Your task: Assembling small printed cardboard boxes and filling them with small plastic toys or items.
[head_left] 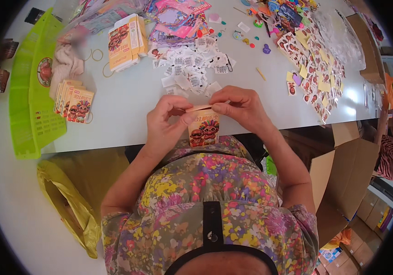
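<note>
Between my hands, at the near table edge, a small orange-yellow printed box [204, 133] with cartoon figures hangs upright. My left hand [171, 114] pinches its top left corner between thumb and fingers. At the top right, my right hand [237, 105] grips the upper flap with thumb and forefinger. The box's top edge looks slightly parted; what is inside is hidden. Just beyond my fingers lies a loose heap of small white printed packets [189, 64].
Filled small boxes [75, 103] stand in a row at left by a green plastic tray [24, 105]. Flat card boxes [125, 43] lie stacked behind. Sticker cards [315, 73] spread at right. A yellow bag [68, 201] and an open carton [352, 169] flank me below the table.
</note>
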Demonstrator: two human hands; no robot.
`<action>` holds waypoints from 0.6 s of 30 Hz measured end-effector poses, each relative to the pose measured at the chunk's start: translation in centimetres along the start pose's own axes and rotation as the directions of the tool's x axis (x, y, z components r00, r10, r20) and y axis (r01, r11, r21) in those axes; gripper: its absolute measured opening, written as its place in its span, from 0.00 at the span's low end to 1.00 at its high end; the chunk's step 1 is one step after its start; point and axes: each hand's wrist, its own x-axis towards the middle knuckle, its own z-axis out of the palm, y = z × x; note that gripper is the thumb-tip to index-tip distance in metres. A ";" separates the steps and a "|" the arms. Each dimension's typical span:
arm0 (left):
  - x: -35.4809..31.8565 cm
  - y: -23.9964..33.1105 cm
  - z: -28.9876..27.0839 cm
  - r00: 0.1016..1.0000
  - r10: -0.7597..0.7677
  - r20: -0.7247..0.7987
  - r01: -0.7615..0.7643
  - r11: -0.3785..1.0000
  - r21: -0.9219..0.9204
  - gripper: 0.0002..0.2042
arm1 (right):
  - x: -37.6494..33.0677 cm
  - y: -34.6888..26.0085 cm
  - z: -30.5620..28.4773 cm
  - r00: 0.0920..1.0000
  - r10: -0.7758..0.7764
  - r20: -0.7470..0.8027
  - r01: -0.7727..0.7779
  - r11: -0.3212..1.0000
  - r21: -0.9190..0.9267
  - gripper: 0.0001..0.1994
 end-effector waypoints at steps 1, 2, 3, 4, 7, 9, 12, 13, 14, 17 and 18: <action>0.4 0.1 -0.5 0.998 -0.030 0.055 0.027 0.998 0.056 0.08 | 0.1 -0.3 -0.1 1.000 0.003 -0.002 -0.003 1.000 0.004 0.03; 0.8 0.3 -0.8 0.992 -0.060 0.108 0.048 0.992 0.113 0.10 | 0.3 -0.5 -0.2 0.998 0.061 0.036 -0.059 0.997 -0.050 0.04; 1.0 0.5 -0.9 0.992 -0.062 0.109 0.050 0.992 0.114 0.10 | 0.5 -0.7 -0.4 0.990 0.119 0.072 -0.111 0.988 -0.107 0.04; 1.1 0.7 -0.9 0.987 -0.120 0.109 0.115 0.992 0.054 0.10 | 0.6 -0.8 -0.4 0.990 0.120 0.071 -0.112 0.988 -0.105 0.04; 1.6 1.1 -0.8 0.972 -0.205 0.114 0.208 0.978 -0.017 0.10 | 1.1 -1.1 -0.7 0.989 0.108 0.101 -0.086 0.976 -0.201 0.05; 1.9 1.3 -0.9 0.966 -0.233 0.113 0.237 0.971 -0.025 0.10 | 1.6 -1.6 -0.9 0.974 0.170 0.151 -0.146 0.977 -0.158 0.04; 2.1 1.3 -0.7 0.937 -0.328 0.121 0.343 0.930 -0.133 0.08 | 1.9 -1.5 -1.1 0.945 0.293 0.145 -0.289 0.956 -0.043 0.02; 2.1 1.4 -0.7 0.942 -0.308 0.132 0.322 0.941 -0.102 0.07 | 2.0 -1.5 -1.1 0.945 0.292 0.146 -0.289 0.956 -0.040 0.02; 2.0 1.4 -0.6 0.947 -0.287 0.144 0.300 0.951 -0.073 0.05 | 2.0 -1.6 -1.3 0.948 0.273 0.162 -0.263 0.962 -0.079 0.02; 1.7 0.8 -1.1 0.965 -0.172 0.197 0.181 0.983 -0.030 0.03 | 1.5 -1.4 -1.6 0.958 0.234 0.165 -0.217 0.970 -0.113 0.02; 1.7 0.7 -1.1 0.965 -0.169 0.200 0.179 0.983 -0.030 0.03 | 1.2 -1.2 -1.6 0.965 0.213 0.151 -0.198 0.974 -0.108 0.03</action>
